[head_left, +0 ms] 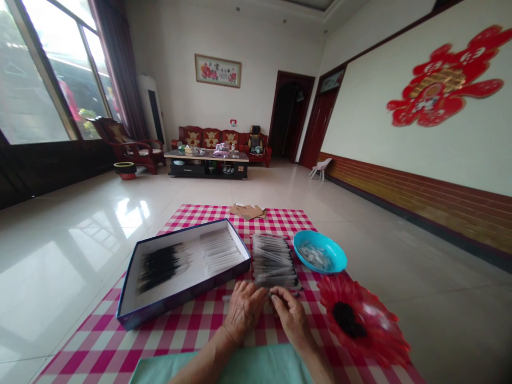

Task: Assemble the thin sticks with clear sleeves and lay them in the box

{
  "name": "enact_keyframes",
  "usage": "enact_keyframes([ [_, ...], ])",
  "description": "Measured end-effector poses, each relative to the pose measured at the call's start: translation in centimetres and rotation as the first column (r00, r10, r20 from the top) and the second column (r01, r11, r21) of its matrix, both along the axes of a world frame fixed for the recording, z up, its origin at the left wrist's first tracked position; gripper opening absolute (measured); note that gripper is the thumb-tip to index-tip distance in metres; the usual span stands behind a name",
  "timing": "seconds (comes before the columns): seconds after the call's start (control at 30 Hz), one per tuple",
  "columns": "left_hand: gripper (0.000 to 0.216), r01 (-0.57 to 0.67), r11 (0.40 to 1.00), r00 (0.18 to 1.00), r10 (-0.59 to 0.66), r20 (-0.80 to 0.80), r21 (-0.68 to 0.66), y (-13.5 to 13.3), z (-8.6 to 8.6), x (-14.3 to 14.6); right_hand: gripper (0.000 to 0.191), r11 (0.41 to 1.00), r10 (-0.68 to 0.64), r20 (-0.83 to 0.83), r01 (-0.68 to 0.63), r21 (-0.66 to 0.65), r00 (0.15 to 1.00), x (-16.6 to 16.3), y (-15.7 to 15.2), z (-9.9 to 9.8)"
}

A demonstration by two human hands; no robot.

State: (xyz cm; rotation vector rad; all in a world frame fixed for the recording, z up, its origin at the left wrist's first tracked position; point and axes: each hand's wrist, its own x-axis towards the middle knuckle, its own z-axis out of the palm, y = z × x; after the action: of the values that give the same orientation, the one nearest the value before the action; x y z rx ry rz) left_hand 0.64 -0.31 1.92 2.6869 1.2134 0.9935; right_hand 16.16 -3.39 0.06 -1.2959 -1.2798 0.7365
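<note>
My left hand [245,308] is closed, its fingers curled around a slim translucent pen whose pale end [227,298] sticks out to the left. Fingertips of my right hand [291,312] pinch together at the pen's other end, close to the left fingers; the exact grip is partly hidden. Just beyond both hands lies a stack of similar pens [274,261] with dark tips. To the left, a shallow blue-edged box [176,293] holds a bundle of thin black pieces [158,265] and a row of whitish tubes [220,249].
A turquoise bowl [340,260] holds small clear pieces. Nearer on the right is a red flower-shaped dish [380,325] with small black pieces. Cardboard scraps [248,212] lie at the far end of the checked tablecloth [96,341]. Across the room stand a low table [188,169] and sofa.
</note>
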Motion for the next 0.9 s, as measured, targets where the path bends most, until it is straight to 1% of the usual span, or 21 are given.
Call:
enact_keyframes([
  [0.07,0.022,-0.004,1.000,1.000,0.004,0.006,0.007,0.05,-0.19,-0.01,0.035,1.000,0.024,-0.059,-0.024,0.005,0.998,-0.06,0.02,0.01],
  [0.13,0.023,-0.007,1.000,1.000,0.007,0.009,0.013,0.08,-0.28,-0.01,0.037,1.000,0.007,-0.076,-0.008,-0.017,0.997,-0.14,0.10,-0.04],
  [0.27,0.022,-0.010,1.000,1.000,0.009,0.025,0.018,0.15,-0.29,0.03,0.035,0.994,-0.063,0.070,0.069,-0.087,0.996,-0.23,0.31,-0.05],
  [0.37,0.018,-0.004,1.000,0.998,0.004,0.059,0.011,0.29,-0.42,0.09,0.034,0.996,-0.062,0.115,0.069,-0.057,0.991,-0.18,0.29,-0.03],
  [0.47,0.016,-0.001,1.000,0.997,0.001,0.077,-0.001,0.41,-0.64,0.13,0.031,0.999,-0.035,0.088,0.037,-0.016,0.996,-0.15,0.14,0.00],
  [0.53,0.018,-0.005,1.000,0.997,0.006,0.074,-0.001,0.41,-0.74,0.13,0.033,1.000,-0.017,0.048,0.018,-0.001,0.999,-0.19,0.10,0.03],
  [0.6,0.019,-0.011,1.000,0.997,0.011,0.072,0.008,0.37,-0.76,0.12,0.036,0.999,-0.026,0.029,0.026,-0.020,0.999,-0.27,0.16,0.07],
  [0.67,0.019,-0.014,1.000,0.998,0.013,0.068,0.013,0.33,-0.74,0.11,0.036,0.997,-0.055,0.066,0.058,-0.053,0.996,-0.33,0.27,0.12],
  [0.73,0.020,-0.014,1.000,0.998,0.014,0.059,0.009,0.31,-0.68,0.11,0.036,0.995,-0.078,0.121,0.085,-0.053,0.990,-0.35,0.33,0.15],
  [0.8,0.020,-0.014,1.000,0.999,0.014,0.044,-0.001,0.34,-0.62,0.10,0.034,0.996,-0.081,0.135,0.084,-0.020,0.988,-0.34,0.32,0.19],
  [0.9,0.021,-0.021,1.000,0.999,0.021,0.027,-0.009,0.40,-0.55,0.09,0.030,0.999,-0.047,0.086,0.046,0.017,0.995,-0.32,0.24,0.20],
])
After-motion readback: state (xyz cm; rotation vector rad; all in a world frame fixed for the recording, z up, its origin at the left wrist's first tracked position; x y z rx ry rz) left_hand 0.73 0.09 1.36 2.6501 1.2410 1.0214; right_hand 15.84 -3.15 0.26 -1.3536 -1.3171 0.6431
